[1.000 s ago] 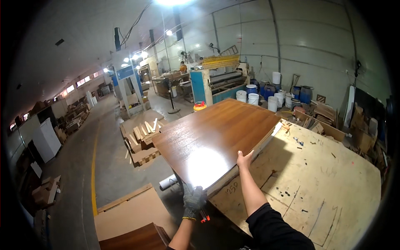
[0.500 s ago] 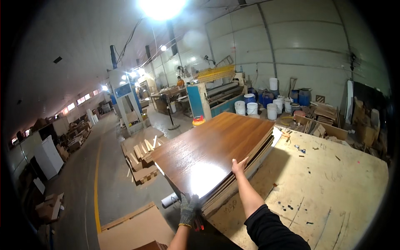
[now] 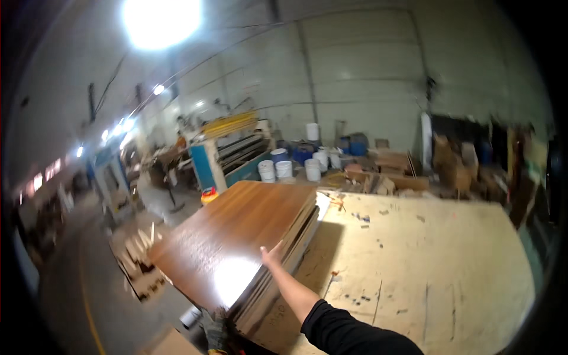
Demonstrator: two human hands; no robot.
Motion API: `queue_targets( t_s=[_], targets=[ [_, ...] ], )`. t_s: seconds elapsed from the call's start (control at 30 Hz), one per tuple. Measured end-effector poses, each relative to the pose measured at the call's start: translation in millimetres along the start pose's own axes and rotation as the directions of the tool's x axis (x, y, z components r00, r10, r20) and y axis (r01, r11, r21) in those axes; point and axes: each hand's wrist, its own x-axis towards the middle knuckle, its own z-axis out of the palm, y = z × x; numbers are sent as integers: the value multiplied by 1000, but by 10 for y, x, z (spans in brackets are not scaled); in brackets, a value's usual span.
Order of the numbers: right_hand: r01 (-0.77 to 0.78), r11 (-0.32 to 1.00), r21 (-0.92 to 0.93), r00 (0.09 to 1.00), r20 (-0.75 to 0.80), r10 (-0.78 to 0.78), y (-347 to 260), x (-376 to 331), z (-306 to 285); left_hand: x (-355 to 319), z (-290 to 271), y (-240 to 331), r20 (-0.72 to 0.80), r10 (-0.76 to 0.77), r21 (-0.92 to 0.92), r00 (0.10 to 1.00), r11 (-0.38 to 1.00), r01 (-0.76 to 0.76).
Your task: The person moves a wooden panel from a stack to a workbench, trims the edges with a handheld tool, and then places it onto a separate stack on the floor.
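Observation:
A glossy brown wood-grain panel (image 3: pixel 236 216) lies on top of a stack of boards (image 3: pixel 269 296), whose layered edges show on the right side. My bare right hand (image 3: pixel 273 255) holds this panel's right edge, thumb uppermost and the other fingers mostly hidden at the side. My left hand (image 3: pixel 214 328), in a grey knitted glove, is at the near corner of the panel. Blur and the panel's edge hide its fingers. Below the stack, a pale plywood surface (image 3: pixel 438 254) spreads to the right, with small dark scraps scattered over it.
A white roll end (image 3: pixel 190 317) juts out left of the stack. Wood strips (image 3: pixel 139 245) on cardboard lie on the floor at left. Beyond the panel stand a teal roller machine (image 3: pixel 204 163) and several white buckets (image 3: pixel 284 170). Cardboard (image 3: pixel 171 344) is at the lower left.
The view has swung to the right, so the panel and both hands appear further left and lower. My right hand keeps its place on the panel edge; my left remains at the near corner.

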Motion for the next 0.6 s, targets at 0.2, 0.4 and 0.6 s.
queue_targets(
  t_s=[0.2, 0.4, 0.6],
  targets=[
    [36, 992, 124, 999, 0, -36, -110, 79, -166, -46, 219, 233, -119, 128, 453, 985, 890, -61],
    [29, 997, -65, 998, -55, -33, 300, 570, -343, -94, 430, 427, -138, -156, 355, 978, 914, 196],
    [302, 882, -361, 942, 253, -219, 1440, -780, -1265, -907, -343, -323, 102, -372, 731, 923, 657, 184]
  ],
)
